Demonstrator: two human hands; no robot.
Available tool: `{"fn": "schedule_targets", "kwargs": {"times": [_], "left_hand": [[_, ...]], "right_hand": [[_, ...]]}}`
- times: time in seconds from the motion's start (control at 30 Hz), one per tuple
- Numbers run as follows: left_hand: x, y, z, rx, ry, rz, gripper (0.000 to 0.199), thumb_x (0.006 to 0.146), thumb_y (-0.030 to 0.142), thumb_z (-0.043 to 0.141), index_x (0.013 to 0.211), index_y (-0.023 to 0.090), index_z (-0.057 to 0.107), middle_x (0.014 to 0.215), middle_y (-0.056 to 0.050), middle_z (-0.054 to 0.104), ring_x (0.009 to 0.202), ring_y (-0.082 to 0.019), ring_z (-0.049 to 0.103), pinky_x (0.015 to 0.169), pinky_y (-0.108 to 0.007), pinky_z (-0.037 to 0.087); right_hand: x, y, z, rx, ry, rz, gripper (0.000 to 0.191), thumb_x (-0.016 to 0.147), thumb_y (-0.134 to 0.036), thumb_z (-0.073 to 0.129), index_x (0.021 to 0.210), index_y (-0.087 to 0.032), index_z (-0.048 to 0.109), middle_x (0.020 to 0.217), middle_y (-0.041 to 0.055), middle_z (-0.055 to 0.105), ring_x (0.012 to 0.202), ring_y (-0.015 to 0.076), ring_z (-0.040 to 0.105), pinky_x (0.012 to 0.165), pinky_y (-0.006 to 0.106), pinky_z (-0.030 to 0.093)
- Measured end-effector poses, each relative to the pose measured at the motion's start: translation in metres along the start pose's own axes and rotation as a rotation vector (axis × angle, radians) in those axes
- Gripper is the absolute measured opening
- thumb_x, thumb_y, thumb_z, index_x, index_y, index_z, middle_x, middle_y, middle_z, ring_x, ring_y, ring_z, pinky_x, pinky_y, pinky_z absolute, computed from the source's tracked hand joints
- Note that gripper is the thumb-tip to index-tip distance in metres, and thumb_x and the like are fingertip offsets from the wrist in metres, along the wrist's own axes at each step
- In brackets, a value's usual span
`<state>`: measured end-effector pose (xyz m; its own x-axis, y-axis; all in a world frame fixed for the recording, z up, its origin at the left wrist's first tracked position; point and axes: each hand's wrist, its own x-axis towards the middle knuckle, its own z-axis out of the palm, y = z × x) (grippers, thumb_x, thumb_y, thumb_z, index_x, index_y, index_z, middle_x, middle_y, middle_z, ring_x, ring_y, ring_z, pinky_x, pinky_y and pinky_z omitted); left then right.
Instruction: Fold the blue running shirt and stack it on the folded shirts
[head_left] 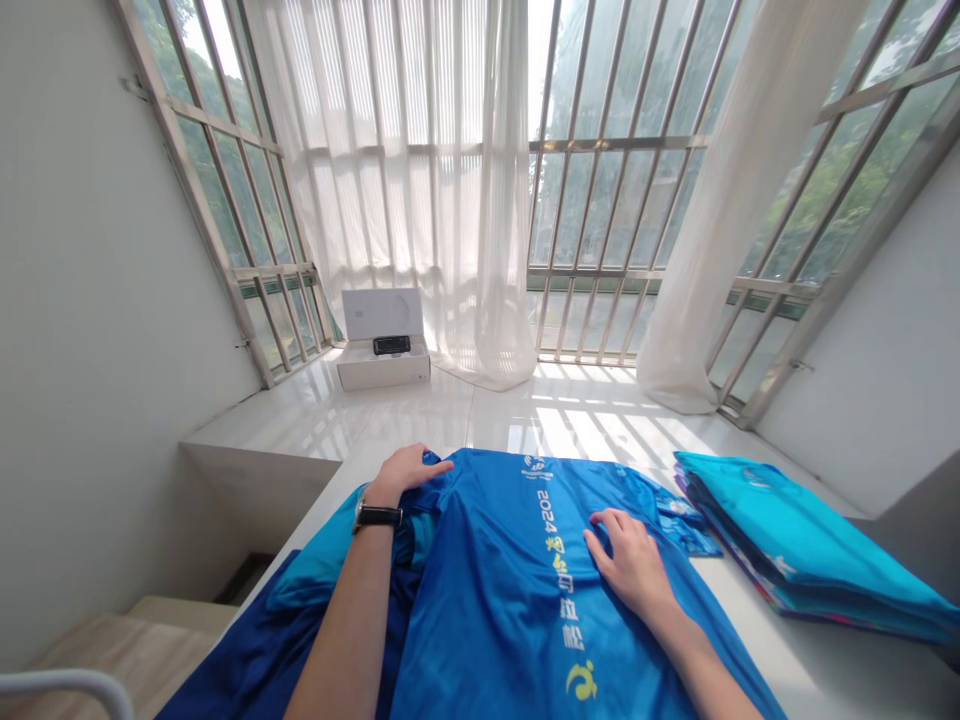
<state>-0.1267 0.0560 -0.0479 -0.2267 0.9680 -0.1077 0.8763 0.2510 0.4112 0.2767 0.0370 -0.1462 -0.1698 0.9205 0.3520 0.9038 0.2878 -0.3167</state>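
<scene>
A bright blue sports shirt (510,600) lies spread on the white table (757,640), its yellow print including "2024" running down the middle. My left hand (409,475), with a black wristwatch (377,516) above it, grips the shirt's far edge. My right hand (630,560) rests flat on the shirt, fingers apart. To the right lies a stack of folded teal garments (802,550), untouched by either hand. Dark navy cloth (255,655) and teal cloth (322,560) lie bunched beneath and beside my left forearm.
Beyond the table, a white box (382,370) holding a black device (391,345) stands on a glossy white ledge (300,420). Barred windows and sheer curtains (420,180) fill the back. A white wall (97,250) stands left, above a lower step.
</scene>
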Motion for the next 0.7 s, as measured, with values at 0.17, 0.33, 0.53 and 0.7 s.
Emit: {"fn": "schedule_targets", "kwargs": {"times": [0.17,0.33,0.53,0.7], "left_hand": [[0.0,0.001,0.006,0.131,-0.016,-0.037,0.044,0.079,0.059,0.066,0.103,0.022,0.069,0.116,-0.011,0.073,0.105,-0.029,0.069,0.08,-0.028,0.049],[-0.001,0.002,0.0,0.167,0.102,-0.108,0.028,0.093,0.036,0.05,0.105,0.02,0.07,0.117,-0.015,0.072,0.109,-0.031,0.068,0.084,-0.033,0.05],[-0.003,-0.001,-0.013,0.148,0.219,-0.192,0.044,0.102,0.038,0.029,0.116,0.018,0.065,0.118,-0.017,0.071,0.11,-0.029,0.068,0.087,-0.034,0.05],[0.001,-0.008,-0.012,0.128,0.163,-0.2,0.058,0.1,0.056,0.029,0.107,0.015,0.068,0.115,-0.018,0.073,0.109,-0.031,0.068,0.086,-0.033,0.05]], "right_hand": [[0.0,-0.001,-0.001,0.022,-0.008,0.01,0.029,0.093,-0.043,0.046,0.103,-0.024,0.064,0.115,0.009,0.066,0.107,0.029,0.059,0.086,0.041,0.045],[-0.001,-0.002,-0.001,0.027,-0.005,0.01,0.028,0.093,-0.043,0.046,0.103,-0.024,0.063,0.114,0.009,0.066,0.107,0.0293,0.059,0.086,0.042,0.044],[-0.001,0.0,-0.001,0.032,-0.02,0.012,0.029,0.093,-0.043,0.046,0.104,-0.024,0.064,0.115,0.0092,0.066,0.107,0.0294,0.058,0.087,0.042,0.044],[0.0,0.0,-0.001,0.036,-0.028,0.012,0.028,0.093,-0.043,0.046,0.105,-0.024,0.064,0.115,0.0084,0.065,0.108,0.0296,0.058,0.087,0.043,0.044]]}}
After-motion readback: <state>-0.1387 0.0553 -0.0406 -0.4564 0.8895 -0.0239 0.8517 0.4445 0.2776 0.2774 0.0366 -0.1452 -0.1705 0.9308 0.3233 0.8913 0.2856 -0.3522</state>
